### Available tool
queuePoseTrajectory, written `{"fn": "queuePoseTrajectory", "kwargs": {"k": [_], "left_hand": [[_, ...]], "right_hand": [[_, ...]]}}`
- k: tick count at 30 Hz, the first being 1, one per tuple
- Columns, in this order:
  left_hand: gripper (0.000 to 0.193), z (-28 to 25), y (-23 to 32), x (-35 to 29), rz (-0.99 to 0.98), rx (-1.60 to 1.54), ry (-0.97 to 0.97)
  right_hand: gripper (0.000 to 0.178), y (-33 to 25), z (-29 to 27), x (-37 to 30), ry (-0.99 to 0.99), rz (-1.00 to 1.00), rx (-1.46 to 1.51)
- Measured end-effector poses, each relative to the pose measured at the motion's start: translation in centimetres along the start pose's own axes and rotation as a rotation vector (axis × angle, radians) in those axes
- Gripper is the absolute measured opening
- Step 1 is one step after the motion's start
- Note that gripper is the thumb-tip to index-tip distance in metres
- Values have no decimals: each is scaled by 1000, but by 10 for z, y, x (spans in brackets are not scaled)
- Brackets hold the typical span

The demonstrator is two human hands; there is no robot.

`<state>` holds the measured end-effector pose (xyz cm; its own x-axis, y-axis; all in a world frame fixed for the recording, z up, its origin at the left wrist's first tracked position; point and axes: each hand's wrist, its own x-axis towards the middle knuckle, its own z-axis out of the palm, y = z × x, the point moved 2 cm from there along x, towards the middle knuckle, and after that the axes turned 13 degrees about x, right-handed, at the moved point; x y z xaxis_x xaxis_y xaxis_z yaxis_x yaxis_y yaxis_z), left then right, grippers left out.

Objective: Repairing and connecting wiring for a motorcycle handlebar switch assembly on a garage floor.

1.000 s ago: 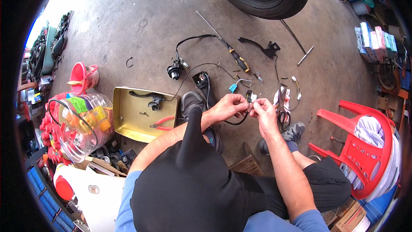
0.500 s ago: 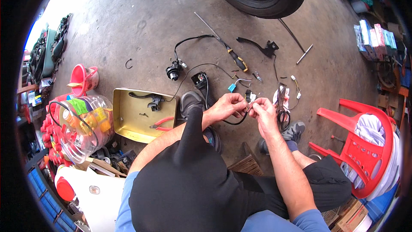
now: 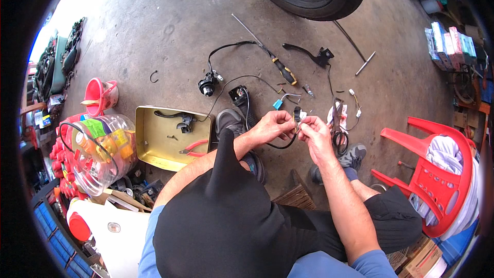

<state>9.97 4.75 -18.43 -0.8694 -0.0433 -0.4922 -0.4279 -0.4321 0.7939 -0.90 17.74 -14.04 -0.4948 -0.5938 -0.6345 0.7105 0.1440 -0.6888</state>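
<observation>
In front of my knees, my left hand pinches the end of a black-sheathed cable between thumb and fingers. My right hand meets it fingertip to fingertip, closed on thin wires at that end; the fingers cover most of them. A small black piece shows just above the fingertips. That cable curves back toward a black handlebar switch housing beside my shoe. Beyond my hands lies a blue connector with short wires. Scissors with dark handles rest on the floor right of my right hand.
A yellow tin on the left holds red-handled pliers and a black lever. Farther out lie a screwdriver, a lever assembly and a black switch part. A tyre stands ahead; a red chair lies right.
Both hands stay together at the cable end with only a very slight shift of the fingers. The things on the floor keep their places.
</observation>
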Motion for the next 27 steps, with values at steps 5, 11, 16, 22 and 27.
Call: {"fn": "queuePoseTrajectory", "kwargs": {"k": [5,11,16,22,27], "left_hand": [[22,0,1,-1,11,27,6],[21,1,3,-1,9,29,25],[19,0,1,-1,8,7,27],[19,-1,-2,1,9,8,35],[19,0,0,0,12,14,32]], "right_hand": [[12,0,2,-1,-3,3,-10],[11,0,1,0,-10,1,-21],[10,0,0,-1,-9,16,3],[9,0,0,-1,-27,34,48],[8,0,0,-2,7,40,22]]}}
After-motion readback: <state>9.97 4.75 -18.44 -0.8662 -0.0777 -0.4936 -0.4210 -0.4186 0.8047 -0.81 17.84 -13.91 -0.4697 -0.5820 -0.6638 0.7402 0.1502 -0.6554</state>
